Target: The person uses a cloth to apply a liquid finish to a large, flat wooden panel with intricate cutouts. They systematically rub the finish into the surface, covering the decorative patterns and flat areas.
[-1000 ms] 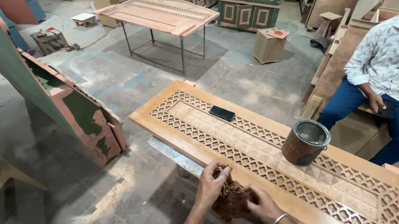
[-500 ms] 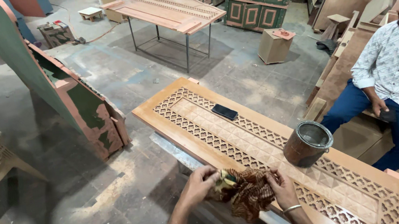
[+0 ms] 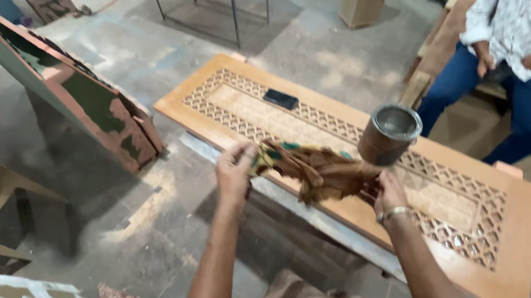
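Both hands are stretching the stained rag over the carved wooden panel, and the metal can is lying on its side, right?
Not quite: in the head view the metal can stands upright on the carved wooden panel. Left hand and right hand do hold the stained rag.

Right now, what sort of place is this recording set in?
Most likely a woodworking or furniture workshop: a carved lattice door panel lies flat, a metal tin stands on it, and a worn painted panel leans on the dusty concrete floor.

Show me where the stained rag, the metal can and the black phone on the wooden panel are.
stained rag (image 3: 321, 170), head view, on its bunched brown middle.
metal can (image 3: 389, 133), head view, on its side wall below the rim.
black phone (image 3: 280, 98), head view, on its flat top face.
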